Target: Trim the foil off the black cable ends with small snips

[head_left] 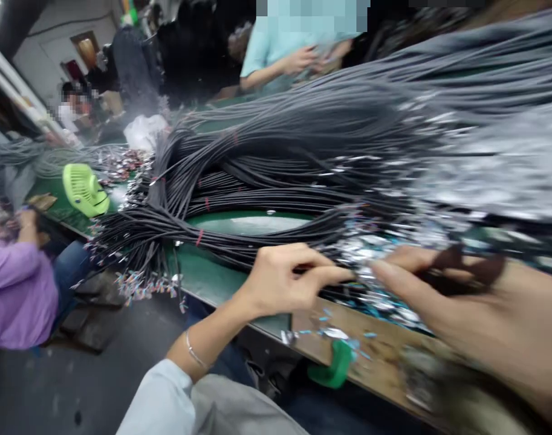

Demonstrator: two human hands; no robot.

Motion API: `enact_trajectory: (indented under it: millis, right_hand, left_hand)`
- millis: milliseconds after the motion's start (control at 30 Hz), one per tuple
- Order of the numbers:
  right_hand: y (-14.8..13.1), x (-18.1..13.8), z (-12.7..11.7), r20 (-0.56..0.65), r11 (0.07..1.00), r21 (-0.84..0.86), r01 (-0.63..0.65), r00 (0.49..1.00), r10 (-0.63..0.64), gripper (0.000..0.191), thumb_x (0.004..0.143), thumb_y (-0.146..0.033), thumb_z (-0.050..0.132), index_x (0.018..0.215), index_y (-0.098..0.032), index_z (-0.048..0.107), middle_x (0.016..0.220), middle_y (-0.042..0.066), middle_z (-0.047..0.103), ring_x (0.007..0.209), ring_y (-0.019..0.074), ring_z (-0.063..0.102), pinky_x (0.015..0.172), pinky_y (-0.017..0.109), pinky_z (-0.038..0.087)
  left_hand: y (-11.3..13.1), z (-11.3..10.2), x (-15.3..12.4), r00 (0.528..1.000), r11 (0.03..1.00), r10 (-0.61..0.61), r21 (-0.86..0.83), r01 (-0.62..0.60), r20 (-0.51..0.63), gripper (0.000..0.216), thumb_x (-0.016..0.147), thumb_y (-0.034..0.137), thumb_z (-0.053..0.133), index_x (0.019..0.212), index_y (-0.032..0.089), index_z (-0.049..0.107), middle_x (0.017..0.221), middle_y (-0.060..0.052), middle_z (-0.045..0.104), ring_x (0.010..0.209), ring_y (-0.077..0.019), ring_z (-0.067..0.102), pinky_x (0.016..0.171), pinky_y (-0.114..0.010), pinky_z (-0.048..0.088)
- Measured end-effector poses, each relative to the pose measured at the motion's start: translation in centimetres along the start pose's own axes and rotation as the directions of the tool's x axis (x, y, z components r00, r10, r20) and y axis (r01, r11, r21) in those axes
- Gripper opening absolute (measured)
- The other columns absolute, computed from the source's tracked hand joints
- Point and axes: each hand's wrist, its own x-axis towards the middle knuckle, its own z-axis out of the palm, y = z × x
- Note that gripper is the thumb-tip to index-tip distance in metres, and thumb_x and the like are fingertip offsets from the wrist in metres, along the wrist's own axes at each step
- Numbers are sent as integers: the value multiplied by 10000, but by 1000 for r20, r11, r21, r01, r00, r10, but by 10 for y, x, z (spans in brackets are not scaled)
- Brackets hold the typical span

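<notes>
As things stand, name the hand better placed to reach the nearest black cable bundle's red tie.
Left, probably: the left hand is next to the black cable bundle, nearer its red tie; the right hand is farther off.

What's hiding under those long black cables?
Under the black cables is a green tabletop: it shows in a gap between bundles and along the near edge. Whatever lies directly beneath the cables is covered, so I can't tell.
</notes>
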Motion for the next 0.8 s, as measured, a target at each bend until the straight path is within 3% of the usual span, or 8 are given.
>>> enact_trajectory:
  millis: [33, 100, 167, 233, 300, 467, 600, 800]
  right_hand:
    - [-8, 2, 0, -99, 997, 6, -79, 992, 79, 266, 744, -98, 652, 528, -227, 564, 512, -22, 487, 450, 107, 415, 396, 283, 288]
    - [-19, 6, 1, -329, 986, 162, -47, 939, 99, 359, 745, -186, 641, 431, -217, 470, 445, -34, 414, 386, 85, 355, 350, 260, 238]
    - [-21, 10, 2, -402, 996, 46, -82, 911, 93, 248, 698, -240, 673, 495, -209, 534, 437, -38, 447, 376, 86, 370, 352, 246, 268]
    - [-18, 11, 5, -352, 993, -108, -54, 936, 13, 70, 658, -245, 683, 654, -189, 641, 560, -4, 590, 439, 106, 463, 414, 255, 372]
    - [-15, 8, 8, -265, 980, -200, 10, 962, -63, 106, 682, -264, 655, 737, -174, 668, 663, 25, 652, 493, 118, 515, 461, 260, 416]
    - [-25, 0, 11, -50, 936, -299, 186, 976, -210, 214, 783, -224, 548, 580, -166, 584, 541, 7, 575, 471, 97, 459, 443, 229, 370]
    - [-29, 0, 11, -30, 896, -345, 278, 951, -307, 214, 784, -169, 535, 571, -169, 557, 511, -11, 520, 455, 86, 422, 429, 218, 349]
    - [-22, -2, 11, -38, 855, -433, 286, 942, -334, 145, 772, -146, 524, 639, -178, 574, 554, 0, 564, 464, 96, 466, 438, 214, 375]
  left_hand:
    - [-2, 0, 0, 999, 1000, -12, -5, 11, -51, 214, 780, 125, 601, 571, 166, 629, 580, 10, 614, 537, -101, 539, 534, -215, 430]
    - [-6, -1, 0, 997, 1000, -12, -1, 12, -79, 254, 802, 166, 566, 554, 168, 621, 565, 4, 604, 517, -102, 516, 509, -221, 404]
    - [-9, -1, 2, 995, 1000, 22, -1, -22, -95, 232, 792, 189, 577, 566, 164, 626, 566, 5, 596, 514, -99, 505, 502, -220, 387]
    - [-11, 0, 4, 990, 999, 51, -1, -52, -132, 202, 779, 215, 602, 587, 161, 631, 562, 11, 579, 506, -93, 491, 484, -213, 368]
    - [-11, 1, 4, 984, 997, 73, 7, -73, -160, 189, 772, 235, 624, 599, 159, 632, 559, 16, 568, 507, -90, 487, 475, -207, 359]
    - [-10, 3, 4, 980, 993, 107, 64, -97, -168, 188, 779, 230, 630, 603, 161, 628, 564, 18, 573, 520, -90, 495, 481, -201, 362]
    - [-9, 4, 3, 977, 988, 131, 104, -115, -166, 195, 788, 250, 628, 612, 167, 635, 564, 14, 576, 526, -98, 504, 496, -211, 378]
    - [-12, 9, 2, 964, 971, 194, 179, -161, -183, 182, 782, 288, 652, 641, 174, 636, 588, 8, 570, 542, -105, 512, 497, -223, 381]
